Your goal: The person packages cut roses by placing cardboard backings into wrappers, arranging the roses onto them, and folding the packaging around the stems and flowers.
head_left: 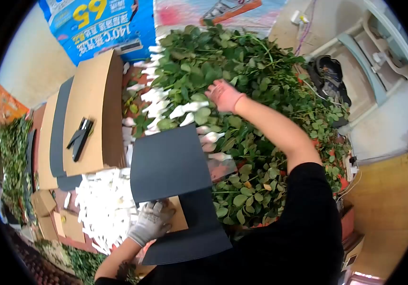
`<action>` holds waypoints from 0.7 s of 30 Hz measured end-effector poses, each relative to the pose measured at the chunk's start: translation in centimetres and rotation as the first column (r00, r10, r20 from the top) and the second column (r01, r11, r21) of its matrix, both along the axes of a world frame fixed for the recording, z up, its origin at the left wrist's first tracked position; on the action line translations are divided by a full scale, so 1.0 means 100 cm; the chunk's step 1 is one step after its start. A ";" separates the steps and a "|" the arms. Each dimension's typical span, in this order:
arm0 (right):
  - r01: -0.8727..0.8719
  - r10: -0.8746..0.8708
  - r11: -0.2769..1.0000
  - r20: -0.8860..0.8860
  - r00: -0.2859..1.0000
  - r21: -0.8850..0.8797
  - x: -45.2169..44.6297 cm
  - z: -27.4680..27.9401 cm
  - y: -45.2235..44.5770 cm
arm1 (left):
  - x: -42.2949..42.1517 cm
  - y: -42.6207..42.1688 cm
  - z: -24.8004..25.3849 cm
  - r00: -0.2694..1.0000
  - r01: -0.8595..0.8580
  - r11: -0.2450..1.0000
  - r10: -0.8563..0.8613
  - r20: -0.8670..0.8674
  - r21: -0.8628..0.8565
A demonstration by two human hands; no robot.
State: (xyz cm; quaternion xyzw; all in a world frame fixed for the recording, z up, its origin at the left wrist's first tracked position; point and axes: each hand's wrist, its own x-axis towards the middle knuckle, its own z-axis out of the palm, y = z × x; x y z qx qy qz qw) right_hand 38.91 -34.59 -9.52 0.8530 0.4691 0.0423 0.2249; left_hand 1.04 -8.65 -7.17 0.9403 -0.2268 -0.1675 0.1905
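My right hand (224,95), in a pink glove, reaches over a heap of leafy green stems (242,61). Its fingers are stretched out and somewhat apart, touching or just above the leaves. Close by it, white sleeves (188,109) cover the stems' heads. My left hand (152,221), in a grey-white glove, is curled at a brown cardboard piece (178,216) between two black sheets. One black sheet (169,164) stands up beyond that hand; the other black sheet (189,242) lies nearer my body. What the left fingers grip is hidden.
A pile of white sleeves (104,204) lies left of my left hand. Stacked cardboard (92,99) carries a black tool (81,138). At the back stands a blue printed box (102,28). A pale chair (370,71) holding dark shoes (329,78) is at right.
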 end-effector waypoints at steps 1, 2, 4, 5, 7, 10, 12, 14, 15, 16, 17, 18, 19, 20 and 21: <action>-0.068 0.066 0.997 0.102 0.993 0.021 0.007 -0.024 -0.003 | -0.001 0.000 0.000 1.000 0.014 1.000 -0.014 0.011 -0.002; -0.091 0.086 0.995 0.137 0.987 0.037 0.009 -0.035 -0.005 | -0.005 0.002 -0.001 1.000 -0.002 1.000 0.002 0.016 0.007; -0.054 0.057 0.998 0.121 0.991 -0.026 0.007 -0.025 -0.002 | -0.011 0.003 -0.006 0.999 -0.037 0.999 0.038 0.024 -0.026; 0.006 0.002 0.994 0.078 0.997 -0.105 0.003 0.000 0.004 | -0.012 0.004 -0.007 0.999 -0.048 0.998 0.049 0.021 -0.035; -0.030 0.016 0.998 0.224 0.974 0.059 0.016 0.031 -0.007 | -0.011 0.006 -0.007 0.999 -0.023 0.998 0.025 0.032 -0.064; 0.245 -0.333 0.941 0.506 0.796 0.233 0.041 0.103 -0.027 | -0.014 0.008 -0.010 0.998 -0.027 0.998 0.031 0.059 -0.059; 0.254 -0.473 0.875 0.616 0.630 0.413 0.044 0.161 -0.037 | -0.015 0.008 -0.006 0.999 -0.039 0.999 0.039 0.028 -0.014; 0.094 -0.521 0.806 0.625 0.581 0.585 0.050 0.207 -0.051 | -0.019 0.011 -0.008 1.000 -0.029 0.999 0.029 0.011 0.034; -0.078 -0.442 0.821 0.717 0.539 0.565 0.083 0.217 -0.078 | -0.019 0.011 -0.008 1.000 -0.027 0.999 0.027 0.013 0.031; -0.195 -0.372 0.780 0.691 0.619 0.595 0.088 0.228 -0.086 | -0.019 0.012 -0.008 1.000 -0.031 0.999 0.031 -0.004 0.021; -0.302 -0.288 0.719 0.664 0.690 0.626 0.088 0.240 -0.086 | -0.020 0.012 -0.008 0.999 -0.037 0.999 0.038 -0.024 0.013; -0.306 -0.283 0.719 0.664 0.692 0.625 0.084 0.242 -0.069 | -0.022 0.012 -0.010 0.999 -0.043 0.999 0.043 -0.025 0.010; -0.126 -0.261 0.856 0.631 0.731 0.500 0.075 0.239 -0.039 | -0.024 0.011 -0.014 0.999 -0.049 0.999 0.049 -0.005 0.014; 0.053 -0.256 0.940 0.589 0.766 0.338 0.070 0.235 -0.018 | -0.026 0.013 -0.015 0.999 -0.052 0.998 0.052 0.015 0.024; -0.082 -0.239 0.849 0.519 0.821 0.522 0.088 0.213 -0.012 | -0.028 0.013 -0.013 0.999 -0.052 0.998 0.052 0.014 0.028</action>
